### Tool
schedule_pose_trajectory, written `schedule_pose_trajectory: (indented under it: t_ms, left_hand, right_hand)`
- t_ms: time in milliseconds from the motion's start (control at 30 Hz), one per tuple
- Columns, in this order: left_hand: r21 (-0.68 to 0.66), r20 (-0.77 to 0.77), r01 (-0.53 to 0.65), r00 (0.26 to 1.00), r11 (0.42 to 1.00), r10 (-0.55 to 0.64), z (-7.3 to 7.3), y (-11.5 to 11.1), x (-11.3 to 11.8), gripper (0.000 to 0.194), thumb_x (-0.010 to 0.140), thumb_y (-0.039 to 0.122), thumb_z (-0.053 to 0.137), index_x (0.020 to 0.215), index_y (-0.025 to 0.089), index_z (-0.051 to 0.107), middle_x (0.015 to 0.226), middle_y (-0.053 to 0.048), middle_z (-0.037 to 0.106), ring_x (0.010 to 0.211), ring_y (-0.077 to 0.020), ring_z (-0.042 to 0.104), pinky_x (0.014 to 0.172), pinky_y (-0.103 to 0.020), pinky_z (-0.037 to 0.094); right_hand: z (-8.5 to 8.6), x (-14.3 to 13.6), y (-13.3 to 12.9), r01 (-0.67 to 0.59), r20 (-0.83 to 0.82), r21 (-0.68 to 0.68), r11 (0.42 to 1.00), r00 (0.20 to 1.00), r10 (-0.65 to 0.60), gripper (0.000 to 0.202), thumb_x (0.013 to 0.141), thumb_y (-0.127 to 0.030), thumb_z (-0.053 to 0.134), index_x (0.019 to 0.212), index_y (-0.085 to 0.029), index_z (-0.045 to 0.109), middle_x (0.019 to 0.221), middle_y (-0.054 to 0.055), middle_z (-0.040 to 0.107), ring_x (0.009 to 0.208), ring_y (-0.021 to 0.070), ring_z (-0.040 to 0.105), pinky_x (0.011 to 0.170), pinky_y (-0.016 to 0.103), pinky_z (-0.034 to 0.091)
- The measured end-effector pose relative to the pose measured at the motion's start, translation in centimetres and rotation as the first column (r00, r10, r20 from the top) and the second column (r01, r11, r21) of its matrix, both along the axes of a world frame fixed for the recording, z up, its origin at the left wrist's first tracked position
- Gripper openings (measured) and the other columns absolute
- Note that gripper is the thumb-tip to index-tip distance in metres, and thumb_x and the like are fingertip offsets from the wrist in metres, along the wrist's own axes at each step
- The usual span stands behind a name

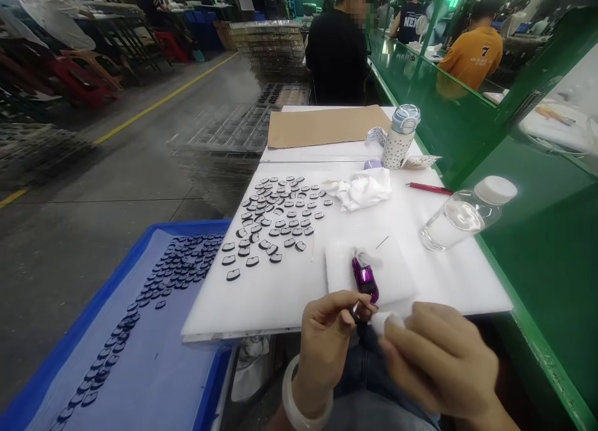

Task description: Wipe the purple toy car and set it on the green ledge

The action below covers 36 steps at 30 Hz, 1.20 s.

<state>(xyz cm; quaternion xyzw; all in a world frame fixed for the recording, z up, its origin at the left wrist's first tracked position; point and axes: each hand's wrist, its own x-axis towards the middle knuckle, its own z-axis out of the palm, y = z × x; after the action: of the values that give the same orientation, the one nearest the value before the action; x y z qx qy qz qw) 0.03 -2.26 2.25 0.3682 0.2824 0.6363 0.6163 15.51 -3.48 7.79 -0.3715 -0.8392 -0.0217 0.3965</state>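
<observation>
My left hand (324,341), with a white bangle at the wrist, pinches a small dark curved piece (357,311) between thumb and fingers. Close on its right, my right hand (441,356) is closed on a wad of white cloth (387,322), its tip at or very near the piece; whether they touch I cannot tell. Just beyond my fingers a shiny purple tool-like object (365,279) lies on a white pad (339,275). Many small dark curved pieces (275,210) are spread over the left side of the white table (261,306).
A blue tray (154,381) with rows of similar pieces stands lower left. On the table are a crumpled white cloth (364,189), a red pen (428,188), a clear bottle (460,216), a dotted tumbler (399,138) and brown cardboard (322,127). A person in black (337,54) sits beyond.
</observation>
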Motion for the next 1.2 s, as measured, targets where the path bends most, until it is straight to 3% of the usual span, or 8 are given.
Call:
schedule_pose_trajectory:
  t_ms: [100, 200, 267, 400, 533, 667, 833, 1200]
  left_hand:
    - [0.127, -0.255, -0.076, 0.961, 0.989, 0.106, -0.1, 0.2, -1.1, 0.024, 0.082, 0.042, 0.079, 0.096, 0.023, 0.08, 0.078, -0.006, 0.078, 0.068, -0.0169, 0.072, 0.062, -0.024, 0.061]
    - [0.411, -0.601, -0.139, 0.701, 0.901, 0.383, -0.2, 0.8, -2.0, 0.018, 0.082, 0.022, 0.08, 0.099, 0.021, 0.077, 0.084, -0.004, 0.077, 0.076, -0.0172, 0.071, 0.069, -0.026, 0.06]
    - [0.581, -0.682, -0.081, 0.494, 0.81, 0.539, -0.3, 1.3, -1.9, 0.018, 0.082, 0.014, 0.078, 0.098, 0.02, 0.075, 0.085, -0.004, 0.075, 0.078, -0.0165, 0.069, 0.072, -0.027, 0.059]
    - [0.68, -0.695, 0.029, 0.345, 0.733, 0.631, -0.5, 1.9, -0.8, 0.016, 0.087, 0.016, 0.073, 0.103, 0.017, 0.072, 0.083, -0.005, 0.07, 0.076, -0.0167, 0.065, 0.07, -0.028, 0.057]
    - [0.68, -0.703, 0.032, 0.31, 0.733, 0.639, -1.1, 2.0, -0.2, 0.021, 0.087, 0.018, 0.073, 0.107, 0.017, 0.071, 0.083, -0.004, 0.066, 0.076, -0.0169, 0.064, 0.069, -0.028, 0.057]
    - [0.605, -0.739, 0.0, 0.371, 0.796, 0.562, -1.6, 2.1, -0.6, 0.024, 0.088, 0.024, 0.073, 0.11, 0.016, 0.071, 0.091, -0.004, 0.064, 0.078, -0.0144, 0.065, 0.072, -0.025, 0.059]
    - [0.518, -0.767, -0.032, 0.425, 0.855, 0.48, -1.9, 2.1, -0.8, 0.023, 0.09, 0.009, 0.066, 0.111, 0.017, 0.071, 0.102, -0.005, 0.064, 0.088, -0.0129, 0.068, 0.079, -0.021, 0.059]
    - [0.549, -0.776, -0.026, 0.356, 0.836, 0.521, -2.2, 2.2, -0.4, 0.019, 0.092, 0.012, 0.063, 0.108, 0.014, 0.072, 0.112, -0.01, 0.071, 0.098, -0.0165, 0.071, 0.091, -0.026, 0.059]
  right_hand:
    - [-0.8, 1.9, 0.0, 0.142, -0.163, -0.076, 0.987, 0.975, -0.153, 0.018, 0.088, -0.008, 0.066, 0.102, -0.019, 0.066, 0.066, -0.001, 0.056, 0.054, 0.0117, 0.049, 0.048, 0.025, 0.04]
    - [-2.2, 2.5, 0.6, 0.194, -0.281, -0.305, 0.933, 0.917, -0.282, 0.009, 0.089, -0.013, 0.069, 0.094, -0.021, 0.07, 0.065, -0.002, 0.058, 0.052, 0.0097, 0.048, 0.045, 0.024, 0.036]
    - [-3.1, 2.2, 1.2, 0.2, -0.28, -0.429, 0.881, 0.898, -0.34, 0.002, 0.09, -0.019, 0.07, 0.09, -0.02, 0.072, 0.067, -0.002, 0.062, 0.052, 0.0095, 0.051, 0.044, 0.023, 0.035]
    - [-4.2, 1.4, 2.0, 0.18, -0.256, -0.515, 0.838, 0.901, -0.351, 0.007, 0.09, -0.024, 0.069, 0.089, -0.019, 0.074, 0.076, 0.0, 0.07, 0.061, 0.0122, 0.062, 0.052, 0.023, 0.044]
    - [-4.6, 1.2, 2.2, 0.15, -0.197, -0.598, 0.787, 0.925, -0.326, 0.012, 0.094, -0.028, 0.066, 0.09, -0.02, 0.074, 0.076, -0.001, 0.07, 0.063, 0.0119, 0.062, 0.056, 0.023, 0.045]
    - [-4.8, 1.3, 2.2, 0.167, -0.148, -0.606, 0.778, 0.937, -0.317, 0.014, 0.094, -0.03, 0.064, 0.088, -0.021, 0.073, 0.073, -0.002, 0.066, 0.051, 0.0097, 0.049, 0.05, 0.024, 0.037]
    - [-4.8, 1.0, 2.2, 0.18, -0.136, -0.603, 0.777, 0.936, -0.323, 0.013, 0.094, -0.029, 0.064, 0.086, -0.021, 0.071, 0.073, -0.002, 0.065, 0.048, 0.0093, 0.043, 0.048, 0.025, 0.033]
    - [-5.1, 0.4, 2.1, 0.221, -0.072, -0.567, 0.794, 0.946, -0.315, 0.019, 0.094, -0.026, 0.059, 0.077, -0.018, 0.06, 0.065, -0.004, 0.059, 0.047, 0.0082, 0.041, 0.048, 0.023, 0.03]
